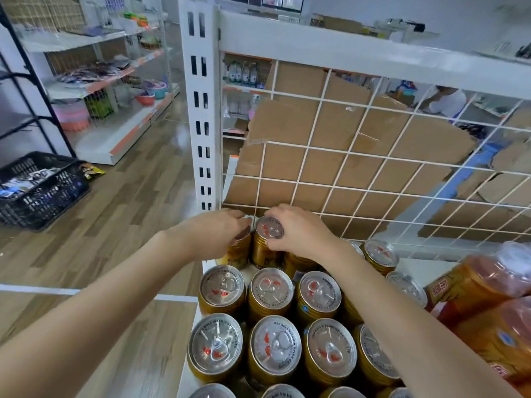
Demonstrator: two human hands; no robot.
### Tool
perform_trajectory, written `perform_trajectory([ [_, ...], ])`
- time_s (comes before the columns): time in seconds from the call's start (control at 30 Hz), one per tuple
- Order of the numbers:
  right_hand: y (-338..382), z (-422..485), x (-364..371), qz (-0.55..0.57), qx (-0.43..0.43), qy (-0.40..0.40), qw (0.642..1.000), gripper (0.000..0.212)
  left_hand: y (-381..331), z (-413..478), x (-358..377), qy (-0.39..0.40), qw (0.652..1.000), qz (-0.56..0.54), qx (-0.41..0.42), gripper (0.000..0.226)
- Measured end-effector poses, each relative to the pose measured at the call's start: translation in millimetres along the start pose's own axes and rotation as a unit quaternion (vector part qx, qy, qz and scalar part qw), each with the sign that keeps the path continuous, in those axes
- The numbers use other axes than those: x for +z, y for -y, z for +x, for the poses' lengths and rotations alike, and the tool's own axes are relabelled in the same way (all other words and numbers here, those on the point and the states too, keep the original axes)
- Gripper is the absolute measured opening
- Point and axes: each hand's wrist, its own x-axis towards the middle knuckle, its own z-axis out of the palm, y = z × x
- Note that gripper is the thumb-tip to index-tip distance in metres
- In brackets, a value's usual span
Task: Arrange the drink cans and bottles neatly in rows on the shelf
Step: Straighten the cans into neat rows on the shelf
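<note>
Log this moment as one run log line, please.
stage: back row | left hand: on gold can | right hand: gripping neighbouring can | bottles: right, untouched

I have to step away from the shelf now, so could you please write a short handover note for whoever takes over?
Left hand: gripping a gold can at the back-left corner, mostly hidden under it.
Right hand: fingers around the rim of the back-row can beside it.
Done: gold cans stand upright in rough rows towards the front.
Left: straighten the back row against the wire grid; the orange bottles on the right lie tilted and need standing in line.
</note>
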Motion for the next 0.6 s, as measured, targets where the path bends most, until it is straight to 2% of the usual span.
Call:
perform_trajectory([
  [0.23,-9,1,2,-0.007,-0.017,-0.007,1.0,0.055,2,1,-4,-0.027,0.999,-0.02,0.012,0.052],
  [0.43,-23,-8,5,0.063,-0.01,0.012,0.998,0.056,2,-2,-7,-0.027,0.999,-0.042,0.016,0.053],
  [0.6,-24,-9,7,0.02,0.003,0.009,1.0,0.061,1,3,-3,-0.009,1.0,-0.011,0.001,0.057],
])
